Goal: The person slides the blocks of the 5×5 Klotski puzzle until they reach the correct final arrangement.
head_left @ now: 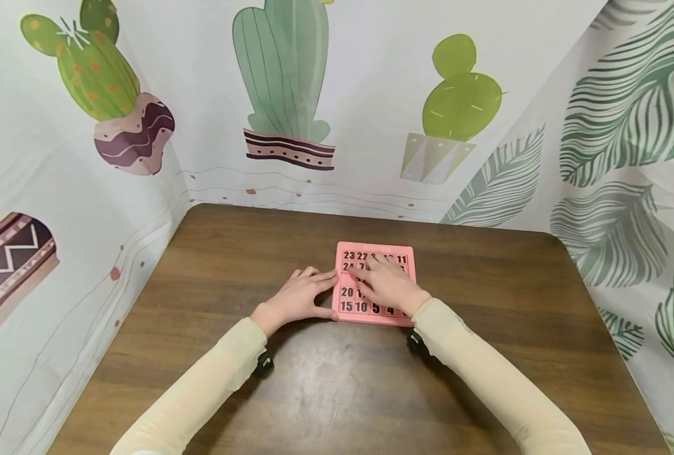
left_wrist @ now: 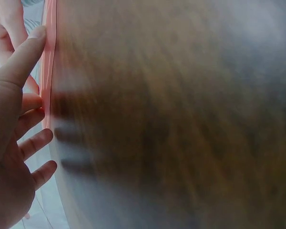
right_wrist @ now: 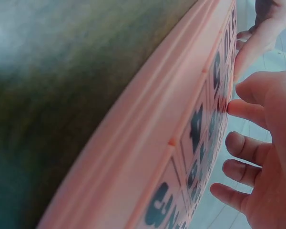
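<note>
A pink number sliding puzzle [head_left: 362, 308] lies flat on the wooden table, its square tiles printed with black numbers. Along its left side, the fingertips and thumb tip of my left hand [head_left: 297, 297] touch the frame, with thumb and fingers spread apart. My right hand [head_left: 390, 284] reaches over the board and hides several tiles. In the right wrist view, its index finger [right_wrist: 248, 113] touches the tile face while the other fingers are loosely bent above it. A blank pink spot shows at the left of the middle row.
The brown table [head_left: 325, 379] has rounded far corners. White cloth printed with cacti [head_left: 285, 76] and leaves hangs behind it and at both sides. A dark wrist device [head_left: 264, 364] is strapped at the left sleeve, another [head_left: 415, 342] at the right.
</note>
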Demonstrator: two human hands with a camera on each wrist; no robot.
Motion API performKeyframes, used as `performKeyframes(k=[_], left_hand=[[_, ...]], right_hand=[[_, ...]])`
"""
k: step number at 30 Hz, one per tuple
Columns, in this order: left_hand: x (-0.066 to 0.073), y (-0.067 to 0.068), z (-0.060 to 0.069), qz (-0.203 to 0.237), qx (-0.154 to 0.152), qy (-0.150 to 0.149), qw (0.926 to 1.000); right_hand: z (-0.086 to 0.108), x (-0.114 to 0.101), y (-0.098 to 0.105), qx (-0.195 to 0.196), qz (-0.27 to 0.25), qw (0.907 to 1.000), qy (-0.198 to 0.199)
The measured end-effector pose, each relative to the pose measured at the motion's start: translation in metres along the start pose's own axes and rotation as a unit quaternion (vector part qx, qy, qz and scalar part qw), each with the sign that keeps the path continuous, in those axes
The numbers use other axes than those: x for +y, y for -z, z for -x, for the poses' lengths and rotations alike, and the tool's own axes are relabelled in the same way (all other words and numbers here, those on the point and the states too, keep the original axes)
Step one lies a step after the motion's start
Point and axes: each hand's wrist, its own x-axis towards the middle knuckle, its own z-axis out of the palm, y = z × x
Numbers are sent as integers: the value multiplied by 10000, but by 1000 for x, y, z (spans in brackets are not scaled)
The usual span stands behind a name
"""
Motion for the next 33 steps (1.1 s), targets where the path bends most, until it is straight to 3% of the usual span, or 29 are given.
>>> performKeyframes(k=[8, 14, 26, 33], left_hand=[[1, 1, 0, 23, -12, -25, 10000], [2, 2, 0, 43, 9, -18, 10000], [0, 2, 1, -55, 173, -109, 9998], [1, 1, 1, -90, 116, -100, 9998]], right_hand=[[8, -4, 0, -110, -118, 9999, 37], [14, -8, -2, 85, -57, 9998, 196], [23, -16, -5, 120, -27, 9997, 228], [21, -10, -2, 227, -176, 9995, 162]])
